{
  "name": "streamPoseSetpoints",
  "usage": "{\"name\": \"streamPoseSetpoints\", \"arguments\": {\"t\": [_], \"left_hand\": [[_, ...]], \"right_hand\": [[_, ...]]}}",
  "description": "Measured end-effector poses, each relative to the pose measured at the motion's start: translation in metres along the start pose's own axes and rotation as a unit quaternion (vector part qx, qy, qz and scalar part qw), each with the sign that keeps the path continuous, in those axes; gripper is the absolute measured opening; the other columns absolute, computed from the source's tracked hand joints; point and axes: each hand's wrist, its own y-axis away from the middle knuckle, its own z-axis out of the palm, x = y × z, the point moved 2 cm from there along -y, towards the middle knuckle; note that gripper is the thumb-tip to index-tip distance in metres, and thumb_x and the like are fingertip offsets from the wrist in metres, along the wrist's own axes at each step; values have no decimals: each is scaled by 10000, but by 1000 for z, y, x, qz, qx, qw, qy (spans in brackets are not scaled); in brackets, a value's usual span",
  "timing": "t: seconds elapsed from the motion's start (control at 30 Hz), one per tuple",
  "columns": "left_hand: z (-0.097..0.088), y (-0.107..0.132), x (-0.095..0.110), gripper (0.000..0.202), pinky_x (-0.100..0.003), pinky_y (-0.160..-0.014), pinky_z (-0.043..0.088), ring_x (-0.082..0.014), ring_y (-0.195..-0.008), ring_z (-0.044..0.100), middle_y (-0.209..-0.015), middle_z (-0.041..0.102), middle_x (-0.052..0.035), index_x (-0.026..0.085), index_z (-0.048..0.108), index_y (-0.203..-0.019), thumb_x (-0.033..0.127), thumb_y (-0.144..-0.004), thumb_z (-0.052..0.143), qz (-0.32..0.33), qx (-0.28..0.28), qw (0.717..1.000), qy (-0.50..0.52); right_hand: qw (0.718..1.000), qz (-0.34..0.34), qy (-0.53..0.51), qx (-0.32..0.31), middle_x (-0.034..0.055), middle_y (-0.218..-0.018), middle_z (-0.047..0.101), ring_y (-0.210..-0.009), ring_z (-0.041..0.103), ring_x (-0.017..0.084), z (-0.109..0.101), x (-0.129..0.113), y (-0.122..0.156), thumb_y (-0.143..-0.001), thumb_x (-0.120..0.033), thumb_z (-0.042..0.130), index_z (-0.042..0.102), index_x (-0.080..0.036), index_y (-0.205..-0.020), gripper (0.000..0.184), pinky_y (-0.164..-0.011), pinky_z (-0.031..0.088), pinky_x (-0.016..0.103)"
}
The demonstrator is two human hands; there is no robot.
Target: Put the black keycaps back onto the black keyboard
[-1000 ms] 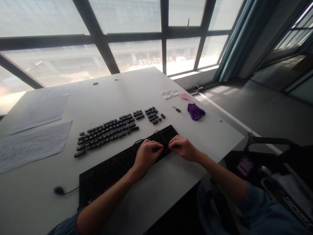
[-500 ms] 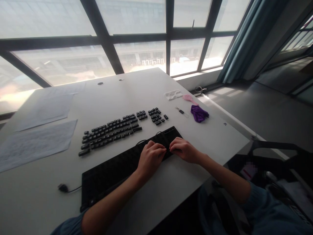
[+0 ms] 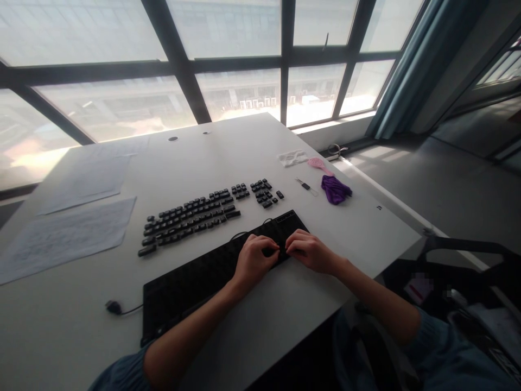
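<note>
A black keyboard [image 3: 185, 285] lies slantwise on the white table, its keycaps off over most of its face. My left hand [image 3: 256, 258] is closed in a pinch above the keyboard's right part, thumb and forefinger bent round toward each other. Close beside it, my right hand [image 3: 311, 251] is closed too, its fingertips pinched low over the keyboard's right end. Whatever is between the fingertips of either hand is too small and dark to make out. Behind the keyboard, loose black keycaps [image 3: 191, 220] are laid out in rows, with a smaller keycap group [image 3: 264, 194] at their right.
A keycap puller [image 3: 305, 186], a purple cloth [image 3: 335, 190], a pink brush [image 3: 317, 163] and a white cloth [image 3: 292, 157] lie at the right back. Paper sheets [image 3: 77, 231] cover the left. The USB plug [image 3: 113, 307] rests left of the keyboard. A chair [image 3: 464, 244] stands at the right.
The whole view has shifted slightly. Both hands stay over the same part of the keyboard; the left thumb and forefinger now form a rounder, more visible pinch.
</note>
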Motion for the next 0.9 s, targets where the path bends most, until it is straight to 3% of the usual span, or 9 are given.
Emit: {"name": "streamPoseSetpoints", "arguments": {"t": [0.37,0.6,0.77,0.9], "left_hand": [[-3,-1,-1,64,-349,-760,483,-191,-802,599,-872,753,-13,255,792,-784,199,-797,763,9,-7,1000,-2],[-6,0,4,125,-357,-775,493,-208,-831,619,-914,769,-19,254,793,-912,202,-816,731,19,-3,999,-33],[-9,-3,1,69,-337,-757,502,-192,-792,644,-855,775,-1,255,793,-836,235,-815,731,-36,2,999,22],[-6,-2,-1,74,-342,-744,502,-196,-803,625,-878,770,-10,263,800,-827,229,-811,737,-13,-11,1000,1]], "right_hand": [[1000,-2,-1,0,75,-970,680,-929,584,214,2,2,2,-931,-130,603,671,-194,-858,118,-811,524,374],[1000,-1,-2,5,73,-970,681,-924,587,210,2,1,2,-932,-138,607,664,-194,-853,112,-809,521,369],[1000,5,-2,8,72,-971,683,-923,590,210,2,1,2,-934,-143,606,669,-198,-859,112,-808,522,370],[1000,8,1,4,71,-977,685,-932,591,212,2,1,2,-936,-151,604,670,-200,-864,109,-817,523,375]]}}
